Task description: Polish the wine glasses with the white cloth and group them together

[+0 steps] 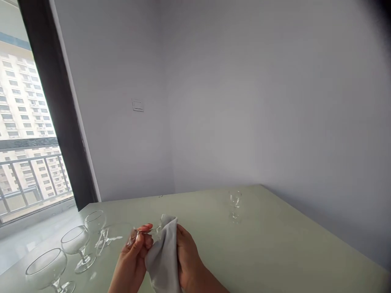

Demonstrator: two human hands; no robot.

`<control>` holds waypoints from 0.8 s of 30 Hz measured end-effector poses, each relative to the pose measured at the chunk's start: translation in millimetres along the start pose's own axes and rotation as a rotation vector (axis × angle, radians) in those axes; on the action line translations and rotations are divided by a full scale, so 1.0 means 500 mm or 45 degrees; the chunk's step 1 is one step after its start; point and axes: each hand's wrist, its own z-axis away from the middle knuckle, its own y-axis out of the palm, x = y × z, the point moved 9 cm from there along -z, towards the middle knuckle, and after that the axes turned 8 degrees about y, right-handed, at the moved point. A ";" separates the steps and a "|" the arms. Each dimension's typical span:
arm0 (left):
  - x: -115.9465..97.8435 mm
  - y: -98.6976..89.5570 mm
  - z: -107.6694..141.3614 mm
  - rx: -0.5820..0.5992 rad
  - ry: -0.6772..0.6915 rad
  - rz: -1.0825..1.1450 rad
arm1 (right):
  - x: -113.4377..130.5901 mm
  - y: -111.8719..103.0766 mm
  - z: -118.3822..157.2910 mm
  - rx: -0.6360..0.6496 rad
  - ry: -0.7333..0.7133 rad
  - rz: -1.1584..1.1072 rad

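Low in the middle of the head view, my left hand (137,248) is closed around one end of a small clear stemmed glass (155,230). A grey cloth (165,258) covers the glass's other end and hangs down between my hands. My right hand (187,256) grips this cloth from the right, its fingers mostly hidden behind the fabric. Which end of the glass lies inside the cloth, I cannot tell.
Several wide-bowled goblets (47,266) stand upright along the left side of the pale green table (275,252). A small stemmed glass (235,201) is upright towards the back right. Grey walls (220,101) border the table; a window (27,122) is left.
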 end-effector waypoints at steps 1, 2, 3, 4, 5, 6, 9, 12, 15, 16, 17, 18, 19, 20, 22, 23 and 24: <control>0.004 0.006 0.008 0.000 -0.015 -0.070 | 0.001 0.002 0.002 0.005 0.022 -0.020; 0.007 0.012 0.016 -0.018 -0.027 -0.128 | 0.003 0.002 0.004 -0.005 0.021 0.013; 0.008 0.016 0.024 -0.049 -0.027 -0.166 | 0.009 0.001 0.009 -0.029 -0.010 0.105; 0.007 0.021 0.032 -0.086 -0.017 -0.184 | 0.018 0.000 0.015 -0.064 -0.074 0.247; 0.005 0.025 0.039 -0.116 0.000 -0.185 | 0.025 0.000 0.022 -0.103 -0.135 0.394; 0.002 0.028 0.044 -0.136 0.020 -0.172 | 0.031 -0.002 0.029 -0.147 -0.189 0.516; 0.001 0.028 0.047 -0.160 0.039 -0.047 | 0.037 0.004 0.050 -0.177 -0.324 0.695; -0.008 0.009 0.034 -0.187 0.066 0.083 | 0.029 0.026 0.063 -0.074 -0.494 0.785; -0.021 -0.002 0.018 -0.194 0.078 0.366 | 0.000 0.026 0.049 -0.025 -0.473 0.728; -0.020 -0.001 0.014 -0.192 0.047 0.490 | -0.013 0.015 0.036 -0.056 -0.383 0.651; -0.015 0.003 0.013 -0.187 -0.005 0.600 | -0.028 0.000 0.023 -0.093 -0.268 0.537; -0.006 0.009 0.014 -0.183 -0.068 0.678 | -0.041 -0.012 0.012 -0.121 -0.151 0.393; 0.004 0.015 0.017 -0.179 -0.128 0.722 | -0.051 -0.020 0.003 -0.124 -0.054 0.235; 0.016 0.020 0.021 -0.175 -0.181 0.730 | -0.056 -0.021 -0.003 -0.095 0.015 0.083; 0.039 0.028 0.029 -0.159 -0.243 0.663 | -0.055 -0.014 -0.008 -0.019 0.088 -0.137; 0.047 0.030 0.031 -0.144 -0.248 0.606 | -0.054 -0.011 -0.008 0.005 0.110 -0.178; 0.053 0.031 0.031 -0.130 -0.237 0.546 | -0.053 -0.007 -0.008 0.024 0.120 -0.179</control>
